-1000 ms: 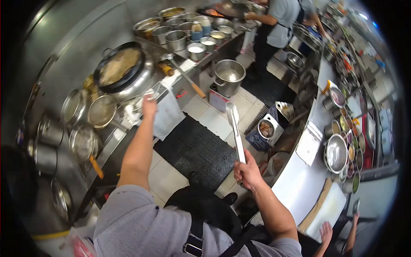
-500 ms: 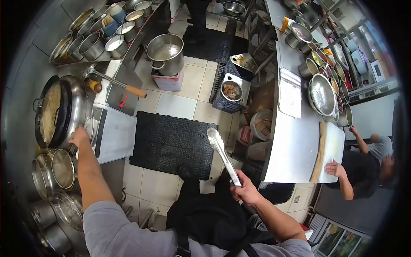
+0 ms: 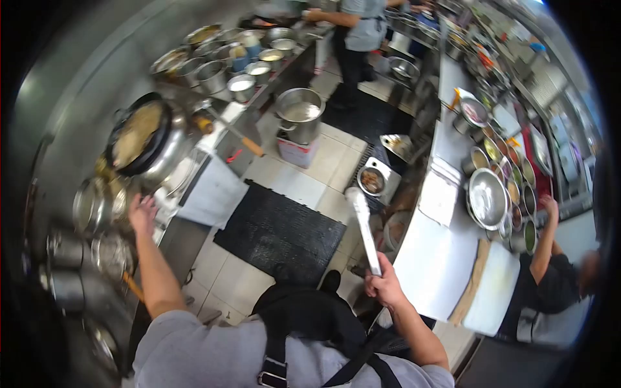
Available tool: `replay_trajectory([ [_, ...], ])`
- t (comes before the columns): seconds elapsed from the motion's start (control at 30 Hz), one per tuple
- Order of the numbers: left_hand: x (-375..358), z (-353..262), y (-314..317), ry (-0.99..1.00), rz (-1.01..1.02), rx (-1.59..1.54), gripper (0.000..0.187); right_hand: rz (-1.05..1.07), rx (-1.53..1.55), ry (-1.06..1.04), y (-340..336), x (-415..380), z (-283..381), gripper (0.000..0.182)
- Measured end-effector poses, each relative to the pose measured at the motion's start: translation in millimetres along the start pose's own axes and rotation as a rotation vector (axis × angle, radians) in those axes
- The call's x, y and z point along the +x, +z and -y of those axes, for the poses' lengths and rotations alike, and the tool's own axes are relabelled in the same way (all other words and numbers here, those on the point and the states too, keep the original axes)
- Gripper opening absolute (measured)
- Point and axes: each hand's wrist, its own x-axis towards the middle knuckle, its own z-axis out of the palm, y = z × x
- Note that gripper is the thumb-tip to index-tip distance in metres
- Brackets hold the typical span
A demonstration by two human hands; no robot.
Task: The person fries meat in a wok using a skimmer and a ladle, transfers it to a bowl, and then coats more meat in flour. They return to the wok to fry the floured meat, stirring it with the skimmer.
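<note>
Metal tongs (image 3: 365,226) point away from me over the floor, their handle end in my right hand (image 3: 385,282), whose fingers are wrapped round it. My left hand (image 3: 143,215) is on the stove side with its fingers apart and nothing in them. Just beyond it is a large steel vessel (image 3: 174,158) with a dark wok (image 3: 163,119) tilted against it, full of something golden brown. Wire and mesh strainers (image 3: 92,204) stand to the left of that hand.
A big steel pot (image 3: 301,110) stands on a box on the floor. A wooden-handled ladle (image 3: 249,143) juts from the stove edge. Steel bowls (image 3: 488,197) line the right counter (image 3: 417,278) beside a white board (image 3: 497,294). One person is at right, another at the back.
My view has turned, shifting the scene. My left hand has drawn back from the steel vessel towards the strainers. The tongs stay in my right hand. The person at right has raised an arm.
</note>
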Motion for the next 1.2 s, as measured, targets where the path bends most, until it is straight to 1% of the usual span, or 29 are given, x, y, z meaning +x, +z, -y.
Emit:
replay_trajectory([
  [0.03,-12.3,14.4,-8.4,0.041,0.059,-0.088,0.051,0.010,0.049,-0.022,-2.2,-5.8,7.3,0.068],
  [0.07,-24.6,25.1,-15.6,0.036,0.066,-0.305,0.047,0.042,0.061,-0.036,-11.1,-7.9,10.3,0.068],
  [0.1,-52.9,16.0,6.6,-0.002,-0.129,-0.444,0.042,0.063,0.081,-0.052,-17.9,-11.5,11.0,0.069],
  [0.13,-28.2,45.1,-22.1,-0.046,-0.068,-0.604,0.034,0.029,0.100,-0.046,-21.6,-16.5,14.4,0.068],
  [0.23,-27.0,49.1,-11.7,-0.160,-0.408,-0.629,0.015,0.068,0.086,-0.058,-38.2,-23.5,22.5,0.065],
  [0.27,-21.1,47.2,-18.8,-0.148,-0.411,-0.641,0.015,0.084,0.093,-0.072,-41.7,-25.9,25.2,0.062],
  [0.3,-11.3,43.3,-27.9,-0.175,-0.379,-0.639,0.011,0.094,0.088,-0.084,-46.0,-27.2,27.4,0.062],
  [0.37,-14.8,35.8,-19.1,-0.198,-0.349,-0.648,0.009,0.106,0.088,-0.080,-54.3,-30.2,31.0,0.061],
  [0.43,-41.6,22.8,2.5,-0.084,-0.400,-0.374,0.011,0.130,0.065,-0.086,-60.0,-30.8,34.5,0.060],
  [0.47,-33.5,38.7,-2.7,-0.053,-0.449,-0.365,0.024,0.131,0.069,-0.097,-63.8,-30.2,33.9,0.060],
  [0.5,-48.4,30.8,7.1,-0.047,-0.452,-0.370,0.024,0.128,0.075,-0.107,-66.7,-29.6,33.5,0.061],
  [0.53,-62.3,26.0,22.7,0.120,-0.532,-0.079,0.036,0.117,0.075,-0.115,-68.2,-29.9,34.2,0.061],
  [0.57,-67.6,24.9,32.7,0.282,-0.600,0.218,0.052,0.115,0.077,-0.117,-68.9,-30.3,36.5,0.061],
  [0.6,-51.5,28.3,20.0,0.449,-0.595,0.553,0.064,0.115,0.068,-0.122,-68.5,-30.6,39.0,0.061],
  [0.63,-41.9,26.6,18.2,0.448,-0.593,0.555,0.064,0.117,0.059,-0.125,-68.0,-30.0,40.7,0.062],
  [0.7,-62.4,-25.4,45.2,0.240,-0.682,1.063,0.054,0.113,0.071,-0.127,-67.1,-25.9,42.0,0.062],
  [0.73,-83.5,-52.1,63.8,0.153,-0.640,1.151,0.045,0.107,0.082,-0.133,-66.4,-23.0,42.0,0.062],
  [0.77,-78.5,-59.9,66.7,0.150,-0.638,1.157,0.045,0.105,0.084,-0.127,-64.9,-19.6,41.5,0.062],
  [0.83,-59.1,-67.2,70.2,0.014,-0.633,1.295,0.040,0.089,0.101,-0.133,-59.6,-11.3,40.3,0.064],
  [0.97,-0.7,-52.2,59.3,-0.018,-0.671,1.401,0.040,0.003,0.064,-0.132,-36.8,7.4,38.7,0.065],
  [1.07,34.4,-41.7,43.8,0.073,-0.606,1.515,0.042,-0.034,0.059,-0.118,-10.6,24.3,45.6,0.065],
  [1.1,48.2,-39.8,38.5,0.068,-0.597,1.521,0.042,-0.055,0.061,-0.111,-0.8,30.4,48.9,0.065],
  [1.13,61.7,-38.8,34.1,0.047,-0.619,1.589,0.043,-0.064,0.063,-0.105,7.4,37.6,52.7,0.065],
  [1.17,73.2,-37.7,29.9,0.027,-0.640,1.660,0.044,-0.038,0.037,-0.121,14.6,45.0,57.3,0.065],
  [1.2,81.3,-37.4,25.8,-0.015,-0.617,1.628,0.044,-0.012,0.011,-0.138,21.8,51.0,61.7,0.065],
])
